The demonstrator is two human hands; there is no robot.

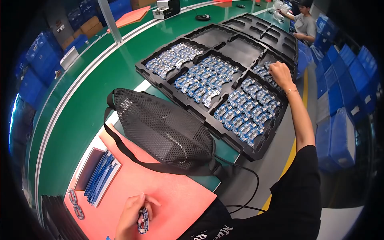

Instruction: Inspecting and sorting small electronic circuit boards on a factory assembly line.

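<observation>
My left hand, low over the pink mat, is closed around a small curved blue circuit board. Stretched far forward, my right hand reaches into the right-hand compartment of a large black tray. Its fingers are bent together above a group of circuit boards; what they pinch, if anything, is hidden. More blue boards lie in rows in the nearer compartments, including a block of boards below my right wrist and another block of boards to the left.
A black mesh bag with a strap lies between the mat and tray. On the mat are a box of blue strips and loose boards. Blue bins stand along the right. A person works at the far end.
</observation>
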